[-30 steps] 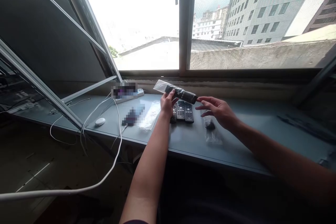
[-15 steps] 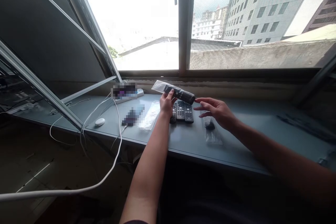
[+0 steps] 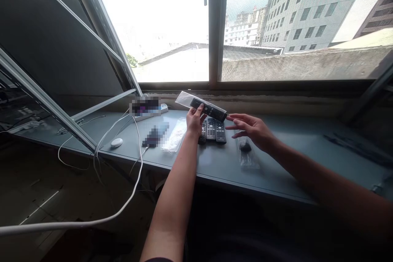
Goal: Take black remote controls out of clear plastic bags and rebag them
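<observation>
1. Nearest you on the worktop [image 3: 211, 163] lies a clear plastic bag [image 3: 250, 162] with a dark item [image 3: 245, 146] in it.
2. Your left hand [image 3: 194, 121] has its grip around a black remote control [image 3: 212, 110] in a clear sleeve [image 3: 183, 98], raised and tilted.
3. Your right hand [image 3: 257, 129] has fingertips at the remote's lower end; whether they pinch it, I cannot tell.
4. Beneath, more remotes [image 3: 211, 131] lie side by side.
5. Farther off stands the window frame [image 3: 216, 28].

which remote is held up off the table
The black remote in the clear sleeve, held by the left hand; the three side-by-side remotes lie on the table.
</observation>
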A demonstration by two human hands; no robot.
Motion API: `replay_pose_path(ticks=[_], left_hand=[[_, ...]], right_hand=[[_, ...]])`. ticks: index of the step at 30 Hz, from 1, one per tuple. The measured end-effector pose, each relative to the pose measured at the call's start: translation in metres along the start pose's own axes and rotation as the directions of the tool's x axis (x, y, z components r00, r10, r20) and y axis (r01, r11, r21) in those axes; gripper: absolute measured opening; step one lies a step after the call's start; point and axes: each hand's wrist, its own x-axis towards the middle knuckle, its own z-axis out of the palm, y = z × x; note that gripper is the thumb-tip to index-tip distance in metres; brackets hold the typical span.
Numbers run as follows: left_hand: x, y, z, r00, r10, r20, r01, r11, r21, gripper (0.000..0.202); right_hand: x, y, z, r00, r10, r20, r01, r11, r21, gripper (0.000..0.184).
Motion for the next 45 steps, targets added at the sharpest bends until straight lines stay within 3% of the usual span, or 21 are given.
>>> replay_pose_path(ticks=[9,19,29,35,41,45], left_hand=[[-0.004,0.002,0.002,0.999,-0.033,0.01,0.032,0.999,0.021,0.031],[-0.008,0.0,0.002,0.99,-0.006,0.139,-0.021,0.982,0.19,0.031],[-0.014,-0.001,0.005,0.965,-0.127,0.231,0.096,0.985,0.141,0.043],[-0.016,-0.002,0.004,0.942,-0.2,0.27,0.146,0.967,0.207,0.049],[-0.015,-0.002,0.003,0.928,-0.162,0.336,0.068,0.96,0.273,0.053],[-0.012,-0.006,0.002,0.938,-0.135,0.318,0.05,0.964,0.262,0.053]], right_hand=[[-0.001,0.0,0.0,1.0,-0.005,0.007,0.005,1.0,0.005,0.046],[-0.001,0.002,0.0,0.999,-0.04,0.019,0.04,0.999,0.006,0.049],[-0.004,-0.001,0.003,0.989,-0.085,0.122,0.08,0.996,0.041,0.047],[-0.003,0.006,0.0,0.979,-0.077,0.188,0.065,0.995,0.07,0.045],[-0.001,0.013,-0.002,0.975,-0.038,0.22,0.012,0.993,0.118,0.047],[0.0,0.013,0.001,0.974,-0.02,0.224,-0.008,0.992,0.122,0.045]])
